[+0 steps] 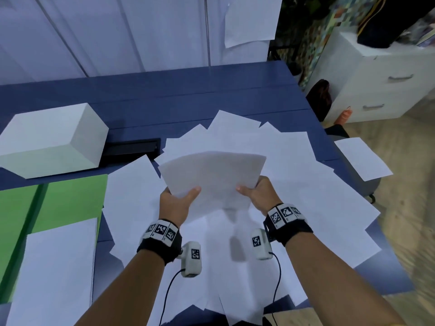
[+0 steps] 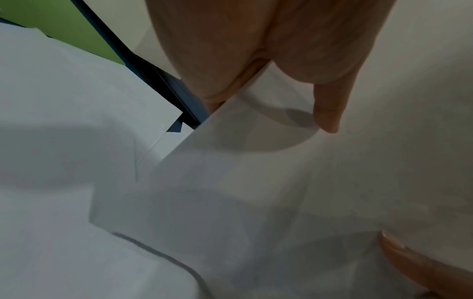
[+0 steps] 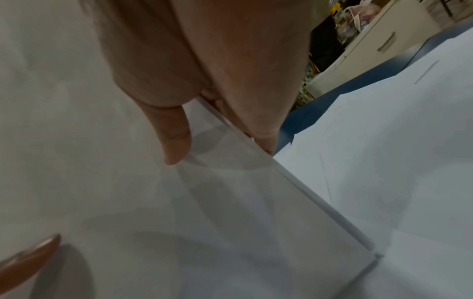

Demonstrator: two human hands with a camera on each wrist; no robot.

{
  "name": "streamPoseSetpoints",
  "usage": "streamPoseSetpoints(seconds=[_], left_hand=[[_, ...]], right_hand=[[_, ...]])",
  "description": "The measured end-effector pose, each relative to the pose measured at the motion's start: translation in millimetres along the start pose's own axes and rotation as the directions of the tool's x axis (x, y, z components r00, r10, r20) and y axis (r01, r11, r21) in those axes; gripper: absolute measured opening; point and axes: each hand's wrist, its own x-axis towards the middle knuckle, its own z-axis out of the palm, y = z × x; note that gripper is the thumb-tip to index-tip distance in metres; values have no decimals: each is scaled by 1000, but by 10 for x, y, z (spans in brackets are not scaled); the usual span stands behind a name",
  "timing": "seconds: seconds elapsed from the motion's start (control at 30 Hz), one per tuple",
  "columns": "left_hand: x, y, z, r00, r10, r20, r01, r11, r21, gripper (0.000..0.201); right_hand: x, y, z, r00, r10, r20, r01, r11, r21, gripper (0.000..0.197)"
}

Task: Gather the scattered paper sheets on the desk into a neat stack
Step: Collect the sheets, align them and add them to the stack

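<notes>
Left hand (image 1: 175, 201): thumb on top of the held stack, fingers curled beneath it; pinches the stack's left near corner.
Right hand (image 1: 259, 192): thumb on top, fingers under; pinches the stack's right near corner.
Held stack (image 1: 211, 177): thin bundle of plain white sheets, matte, rectangular, bowed upward along its far edge; raised above the desk's middle, clear of the loose sheets. Layered edges show in the right wrist view (image 3: 320, 198).
Scattered sheets (image 1: 294, 184): white, blank, overlapping at mixed angles; cover the middle and right of the desk, several overhanging its right and near edges.
Desk (image 1: 164, 95): flat blue top with seams running left to right.
Wrist bands: black straps with white blocks bearing black square-code markers, left (image 1: 162, 231) and right (image 1: 286, 214); a white camera unit with a cable hangs under each. No legible text.
White box (image 1: 51, 140): smooth block near the desk's left edge.
Black tray (image 1: 131, 149): low, dark, just right of the box.
Green folders (image 1: 58, 201): flat, at the left near side, one white sheet (image 1: 54, 274) lying on them.
Separate sheet (image 1: 362, 158): lies beyond the desk's right edge on a grey object.
Cabinet (image 1: 376, 85): white, metal drawer handles, far right.
</notes>
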Motion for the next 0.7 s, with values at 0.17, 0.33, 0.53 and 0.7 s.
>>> streamPoseSetpoints(seconds=[0.17,0.33,0.53,0.7], left_hand=[[23,16,-8,999,35,-22,-36,998,-45,35],[63,-207,-39,997,-30,68,22,994,112,54],[117,-321,3,991,-62,121,36,978,205,38],[108,-335,56,986,-48,160,-11,935,354,46]], right_hand=[[-28,-52,-38,999,-37,-28,38,998,58,22],[-19,185,-22,998,67,-21,-68,997,-43,28],[-25,261,38,992,83,-98,-89,995,-54,25],[-16,235,94,978,90,-185,-103,993,-59,16]])
